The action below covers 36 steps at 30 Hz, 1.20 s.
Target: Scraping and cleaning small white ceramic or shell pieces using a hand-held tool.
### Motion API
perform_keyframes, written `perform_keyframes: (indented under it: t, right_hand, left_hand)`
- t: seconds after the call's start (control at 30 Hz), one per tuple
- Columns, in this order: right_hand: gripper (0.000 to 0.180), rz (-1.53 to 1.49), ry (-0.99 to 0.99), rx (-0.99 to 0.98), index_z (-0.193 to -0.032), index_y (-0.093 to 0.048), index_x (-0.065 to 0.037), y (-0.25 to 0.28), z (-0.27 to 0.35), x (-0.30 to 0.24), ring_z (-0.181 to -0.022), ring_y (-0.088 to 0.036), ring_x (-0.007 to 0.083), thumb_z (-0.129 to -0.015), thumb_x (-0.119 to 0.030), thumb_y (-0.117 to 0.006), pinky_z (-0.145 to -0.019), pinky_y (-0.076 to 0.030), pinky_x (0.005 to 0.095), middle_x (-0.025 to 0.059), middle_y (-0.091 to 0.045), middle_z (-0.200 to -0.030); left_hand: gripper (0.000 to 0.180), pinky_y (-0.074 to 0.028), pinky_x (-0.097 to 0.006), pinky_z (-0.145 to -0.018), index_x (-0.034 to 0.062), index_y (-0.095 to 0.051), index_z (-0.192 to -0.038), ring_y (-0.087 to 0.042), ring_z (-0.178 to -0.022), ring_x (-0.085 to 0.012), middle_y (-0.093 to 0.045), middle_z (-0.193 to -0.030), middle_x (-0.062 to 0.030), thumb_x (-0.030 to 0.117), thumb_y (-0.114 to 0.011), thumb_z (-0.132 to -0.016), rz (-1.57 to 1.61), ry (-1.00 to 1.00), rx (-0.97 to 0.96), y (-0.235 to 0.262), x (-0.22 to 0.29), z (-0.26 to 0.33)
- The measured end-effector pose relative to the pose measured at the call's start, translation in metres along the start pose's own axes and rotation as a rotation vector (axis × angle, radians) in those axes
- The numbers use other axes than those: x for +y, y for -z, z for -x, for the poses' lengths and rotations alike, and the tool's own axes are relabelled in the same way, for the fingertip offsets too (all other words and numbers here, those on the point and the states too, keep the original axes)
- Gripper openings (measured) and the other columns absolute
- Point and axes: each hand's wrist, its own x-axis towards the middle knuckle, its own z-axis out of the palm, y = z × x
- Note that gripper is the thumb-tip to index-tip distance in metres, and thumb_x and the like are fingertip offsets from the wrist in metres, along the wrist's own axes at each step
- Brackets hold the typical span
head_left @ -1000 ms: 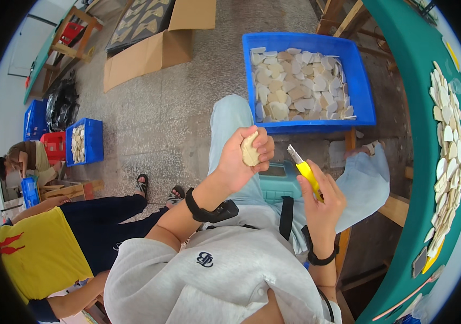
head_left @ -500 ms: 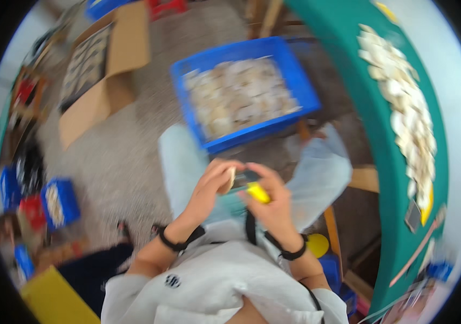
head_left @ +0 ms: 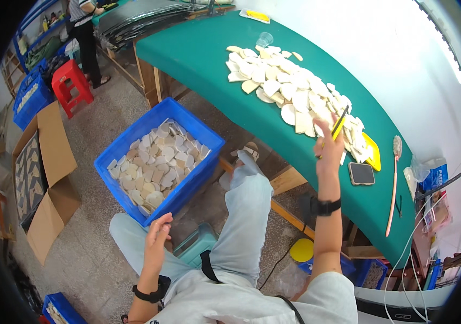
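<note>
My right hand (head_left: 327,144) is raised over the green table, closed around a yellow-and-black utility knife (head_left: 339,124) that points up and away. Just beyond it spreads a pile of flat, cream-white pieces (head_left: 302,100), rounded and irregular; the fingertips reach the pile's near side, but whether they touch a piece I cannot tell. My left hand (head_left: 157,233) hangs above my left thigh, beside the near corner of a blue crate (head_left: 195,181). Its fingers are loosely extended with nothing visible in them. Many similar pale pieces (head_left: 157,167) fill the crate's bottom.
On the green table (head_left: 214,94) lie a phone (head_left: 361,174), a yellow tray (head_left: 372,151), a long-handled brush (head_left: 393,189) and a clear cup (head_left: 264,39). An open cardboard box (head_left: 58,156) and red stool (head_left: 72,86) stand left. A person (head_left: 83,38) stands at the back.
My view has turned toward the table. My hands have moved apart: the right, with the knife, went out to the pile; the left no longer holds the pale piece it had.
</note>
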Motion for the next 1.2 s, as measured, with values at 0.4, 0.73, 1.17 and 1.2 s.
perform_keyframes:
  t: [0.4,0.73,1.17,1.2]
  right_hand:
    - [0.027,0.885,0.241,-0.770,-0.102,-0.063,-0.005,-0.019,0.136,0.115,-0.070,-0.062,0.0297,-0.074,-0.004,-0.065,-0.062,-0.048,0.0317,0.0161,-0.064,-0.083]
    - [0.015,0.932,0.582,-0.675,-0.094,-0.065,-0.002,-0.026,0.147,0.144,-0.056,-0.056,0.0276,-0.079,-0.002,-0.064,-0.050,-0.042,0.0346,0.0110,-0.059,-0.068]
    - [0.011,1.052,0.604,-0.669,-0.090,-0.063,0.003,-0.031,0.139,0.146,-0.048,-0.047,0.0267,-0.081,-0.002,-0.062,-0.044,-0.036,0.0343,0.0114,-0.054,-0.062]
    - [0.011,1.060,0.582,-0.665,-0.090,-0.063,0.003,-0.031,0.139,0.146,-0.048,-0.047,0.0267,-0.080,-0.002,-0.063,-0.044,-0.036,0.0343,0.0114,-0.054,-0.062]
  left_hand:
    - [0.059,-0.041,-0.037,-0.090,0.0125,-0.033,-0.137,-0.048,-0.106,-0.0321,-0.043,-0.122,-0.0208,0.004,-0.047,-0.080,-0.607,-0.182,0.325,0.091,-0.048,-0.055]
    - [0.048,-0.038,-0.046,-0.094,0.0104,-0.052,-0.121,-0.039,-0.116,-0.0409,-0.037,-0.129,-0.0225,0.022,-0.060,-0.075,-1.091,0.206,0.385,0.143,-0.170,-0.229]
    - [0.046,-0.047,-0.046,-0.082,0.0137,-0.049,-0.122,-0.058,-0.094,-0.0409,-0.051,-0.119,-0.0211,0.005,-0.056,-0.077,-1.028,0.462,0.255,0.130,-0.275,-0.297]
    - [0.046,-0.047,-0.046,-0.082,0.0137,-0.049,-0.122,-0.058,-0.094,-0.0409,-0.051,-0.119,-0.0211,0.005,-0.056,-0.077,-1.033,0.452,0.269,0.132,-0.265,-0.298]
